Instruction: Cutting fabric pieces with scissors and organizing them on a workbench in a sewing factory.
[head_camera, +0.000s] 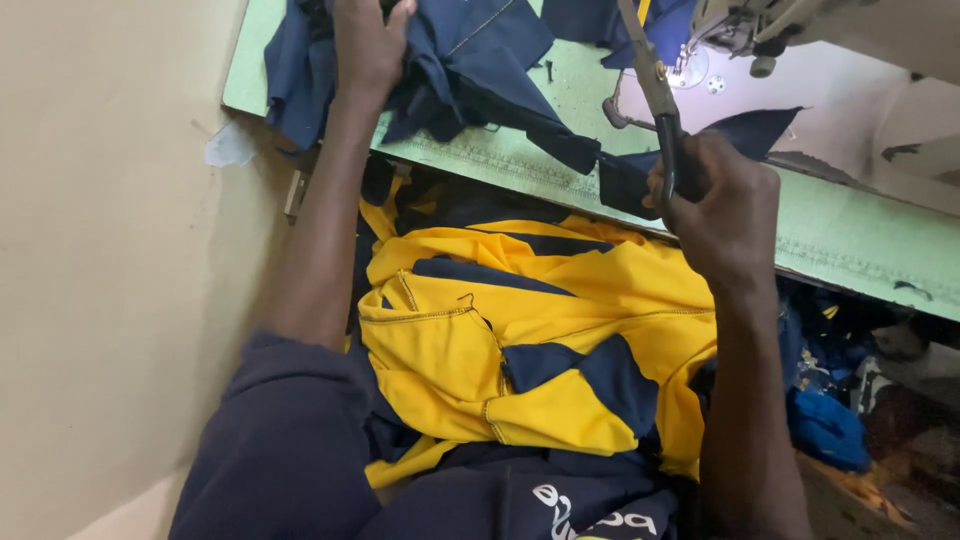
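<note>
Left hand (368, 45) bunches the navy fabric (470, 60) on the green worktop (850, 235), grip clenched into the folds. Right hand (720, 205) is closed round the scissors (655, 90), blades up. Soft, floppy, light cloth, I'd say; best pinched near an edge.

Beige wall (110, 250) beside a pale green sewing table (850, 230)

Pale green sewing table (860, 235): navy fabric (470, 60) heaped on it, sewing machine (800, 25) at back.
</note>
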